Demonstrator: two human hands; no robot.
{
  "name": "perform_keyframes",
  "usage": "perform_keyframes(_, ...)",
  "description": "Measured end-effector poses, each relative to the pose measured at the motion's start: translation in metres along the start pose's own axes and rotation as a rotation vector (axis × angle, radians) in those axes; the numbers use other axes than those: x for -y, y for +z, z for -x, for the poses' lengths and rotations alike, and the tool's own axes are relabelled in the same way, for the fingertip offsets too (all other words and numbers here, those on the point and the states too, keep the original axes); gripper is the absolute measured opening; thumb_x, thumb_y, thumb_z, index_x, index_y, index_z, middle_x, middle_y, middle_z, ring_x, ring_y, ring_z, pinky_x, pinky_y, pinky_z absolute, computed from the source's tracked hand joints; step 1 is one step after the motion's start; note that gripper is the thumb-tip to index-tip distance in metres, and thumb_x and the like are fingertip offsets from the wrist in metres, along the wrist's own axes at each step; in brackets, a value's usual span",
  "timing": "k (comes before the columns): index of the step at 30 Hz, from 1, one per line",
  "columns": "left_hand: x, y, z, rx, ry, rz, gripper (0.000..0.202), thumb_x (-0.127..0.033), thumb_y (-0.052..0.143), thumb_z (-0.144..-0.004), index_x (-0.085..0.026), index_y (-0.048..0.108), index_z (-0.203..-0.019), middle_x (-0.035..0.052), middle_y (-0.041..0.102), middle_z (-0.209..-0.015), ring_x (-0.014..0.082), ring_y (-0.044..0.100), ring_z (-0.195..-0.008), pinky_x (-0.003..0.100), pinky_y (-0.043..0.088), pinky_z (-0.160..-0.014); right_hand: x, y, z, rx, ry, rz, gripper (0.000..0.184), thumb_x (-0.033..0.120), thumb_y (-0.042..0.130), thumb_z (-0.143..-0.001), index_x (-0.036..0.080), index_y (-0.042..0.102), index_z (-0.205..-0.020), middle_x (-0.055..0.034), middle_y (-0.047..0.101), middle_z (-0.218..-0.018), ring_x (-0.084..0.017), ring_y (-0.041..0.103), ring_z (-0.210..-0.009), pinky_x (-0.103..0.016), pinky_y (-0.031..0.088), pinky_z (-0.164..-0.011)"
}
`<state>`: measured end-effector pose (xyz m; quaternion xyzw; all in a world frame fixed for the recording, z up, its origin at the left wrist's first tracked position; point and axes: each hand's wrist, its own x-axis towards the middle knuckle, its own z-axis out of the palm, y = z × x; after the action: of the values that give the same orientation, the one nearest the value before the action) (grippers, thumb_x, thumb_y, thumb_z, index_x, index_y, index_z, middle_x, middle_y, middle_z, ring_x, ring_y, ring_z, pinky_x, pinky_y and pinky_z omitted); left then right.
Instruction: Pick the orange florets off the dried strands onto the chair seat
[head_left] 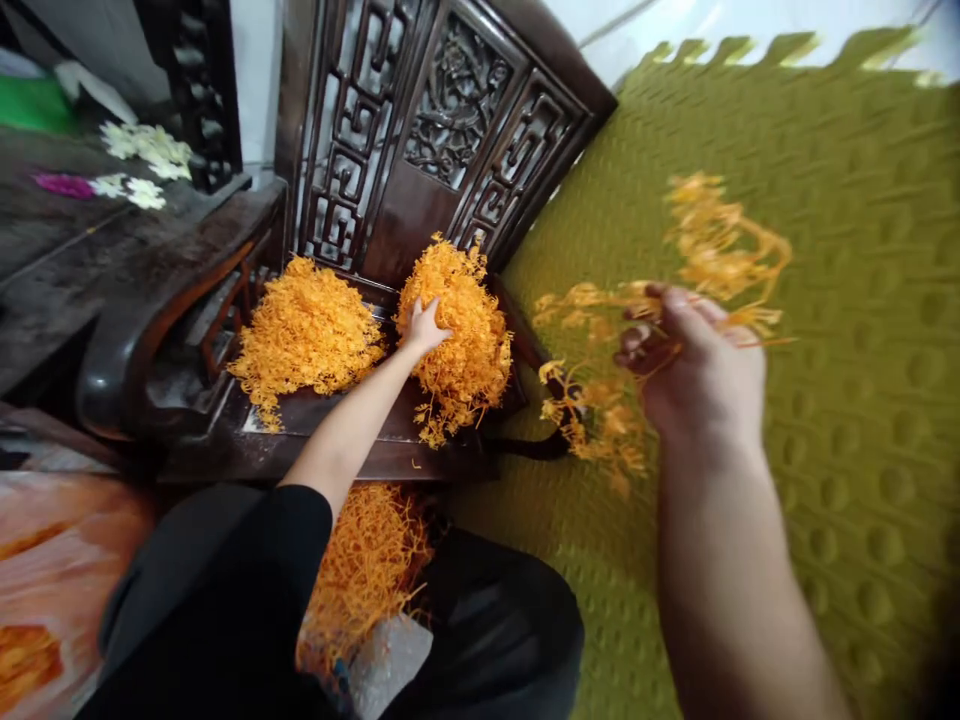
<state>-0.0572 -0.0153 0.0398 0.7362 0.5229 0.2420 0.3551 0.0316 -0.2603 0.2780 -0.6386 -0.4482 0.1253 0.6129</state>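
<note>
On the dark wooden chair seat rest two heaps of small orange artificial flowers: a left heap (307, 325) and a right heap (469, 350). My left hand (424, 328) lies on the right heap with its fingers spread, the tips partly hidden among the flowers. Out over the green mat, my right hand (697, 350) is closed on a bunch of orange artificial flower strands (720, 240), which stick out above the hand and dangle to its left. The strands are somewhat blurred.
The carved wooden chair (416, 215) has an armrest (124, 370) at left. Orange stringy pieces (367, 560) fill a bag between my legs. Orange-tinted plastic sheeting (67, 590) lies lower left. A green foam mat (847, 400) covers the right side. White flowers (150, 150) lie upper left.
</note>
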Motion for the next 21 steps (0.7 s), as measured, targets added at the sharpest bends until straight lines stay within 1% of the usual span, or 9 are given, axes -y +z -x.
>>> perform_keyframes(3,-0.002,-0.03,0.007,-0.007,0.043,-0.028,0.084,-0.033,0.079,-0.084,-0.025,0.045,-0.161,0.0122,0.034,-0.173,0.0275,0.047,-0.152,0.032,0.038,-0.124,-0.023,-0.008,0.032,0.068,0.113,-0.156,0.035,0.043,0.084,-0.074,0.023,0.068,-0.097,0.0044,0.056,-0.07,-0.01,0.052,-0.053,-0.024,0.041,-0.047)
perform_keyframes(7,-0.025,-0.076,0.032,-0.037,0.103,-0.114,0.054,-0.03,0.071,-0.091,-0.017,0.066,-0.143,0.012,0.066,-0.147,0.0282,0.06,-0.139,0.032,0.042,-0.12,-0.049,-0.012,0.061,0.216,0.285,-0.291,0.039,0.048,0.088,-0.072,0.023,0.074,-0.098,0.005,0.052,-0.059,-0.01,0.048,-0.048,-0.021,0.03,-0.039)
perform_keyframes(10,-0.052,-0.113,0.082,-0.019,0.228,-0.109,0.043,-0.047,0.053,-0.104,-0.024,0.071,-0.134,0.0039,0.075,-0.133,0.0198,0.068,-0.128,0.028,0.048,-0.112,-0.066,0.002,0.08,0.423,0.38,-0.353,0.039,0.051,0.087,-0.073,0.02,0.076,-0.095,0.0045,0.05,-0.052,-0.009,0.042,-0.043,-0.021,0.022,-0.038)
perform_keyframes(12,-0.066,-0.134,0.131,0.105,0.349,0.089,0.058,-0.06,0.032,-0.108,-0.025,0.063,-0.144,0.0062,0.075,-0.132,0.0206,0.071,-0.123,0.033,0.056,-0.102,-0.078,0.016,0.093,0.573,0.405,-0.372,0.04,0.054,0.085,-0.076,0.019,0.075,-0.092,0.0046,0.049,-0.049,-0.008,0.038,-0.041,-0.022,0.019,-0.038)
perform_keyframes(13,-0.07,-0.144,0.157,0.179,0.384,0.123,0.061,-0.063,0.034,-0.107,-0.027,0.056,-0.15,0.0071,0.073,-0.136,0.0223,0.069,-0.126,0.035,0.056,-0.101,-0.082,0.023,0.1,0.655,0.407,-0.373,0.04,0.057,0.083,-0.078,0.019,0.074,-0.089,0.0048,0.048,-0.048,-0.008,0.036,-0.04,-0.023,0.018,-0.039)
perform_keyframes(15,-0.069,-0.158,0.208,0.306,0.49,0.08,0.067,-0.065,0.056,-0.098,-0.03,0.051,-0.155,0.0075,0.065,-0.148,0.0268,0.062,-0.137,0.04,0.055,-0.107,-0.09,0.035,0.114,0.818,0.374,-0.356,0.042,0.06,0.078,-0.083,0.019,0.071,-0.079,0.0058,0.043,-0.047,-0.008,0.031,-0.041,-0.024,0.019,-0.042)
perform_keyframes(17,-0.059,-0.165,0.248,0.409,0.594,0.017,0.078,-0.064,0.073,-0.087,-0.032,0.051,-0.155,0.0058,0.059,-0.156,0.0298,0.058,-0.142,0.043,0.052,-0.112,-0.093,0.041,0.125,0.94,0.251,-0.298,0.047,0.06,0.075,-0.086,0.019,0.064,-0.067,0.0035,0.045,-0.054,-0.009,0.036,-0.048,-0.025,0.026,-0.048)
perform_keyframes(19,-0.043,-0.167,0.273,0.401,0.609,-0.011,0.079,-0.061,0.075,-0.086,-0.033,0.05,-0.156,0.0053,0.057,-0.158,0.0297,0.058,-0.142,0.045,0.05,-0.115,-0.094,0.044,0.134,0.986,0.082,-0.219,0.05,0.058,0.074,-0.088,0.018,0.061,-0.06,-0.0008,0.053,-0.068,-0.013,0.048,-0.063,-0.027,0.037,-0.058)
perform_keyframes(21,-0.028,-0.164,0.286,0.328,0.582,-0.061,0.075,-0.058,0.073,-0.089,-0.035,0.049,-0.156,0.0049,0.059,-0.156,0.0282,0.057,-0.143,0.046,0.047,-0.12,-0.094,0.045,0.14,1.011,-0.026,-0.146,0.046,0.054,0.072,-0.089,0.019,0.064,-0.061,-0.0038,0.06,-0.081,-0.017,0.055,-0.076,-0.031,0.043,-0.07)
